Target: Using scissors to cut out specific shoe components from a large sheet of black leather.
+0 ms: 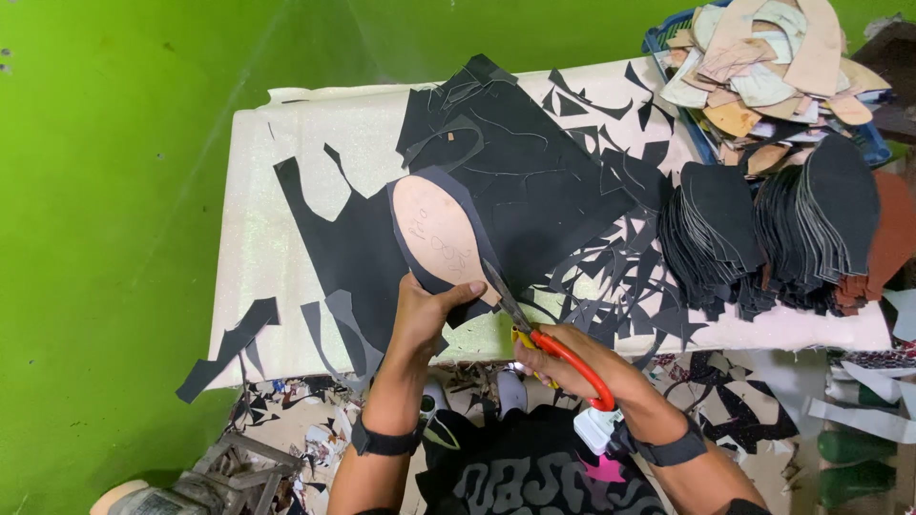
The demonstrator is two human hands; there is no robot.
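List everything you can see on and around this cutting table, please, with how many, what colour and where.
Table top: one, whitish, centre.
Sole-shaped template: one, tan, on dark sheet material, mid-table.
Dark sheet: one large piece, black, cut full of holes, centre.
Offcuts: many, black, strewn right of centre and hanging off the left edge.
Cut sole pieces: two fanned stacks, black, right side.
Mixed templates: a heap, tan and cream, in a blue crate, top right.
Scissors: one pair, red-handled, front edge.
Wall: green.
Left hand: pinning the template.
Right hand: gripping the scissors.
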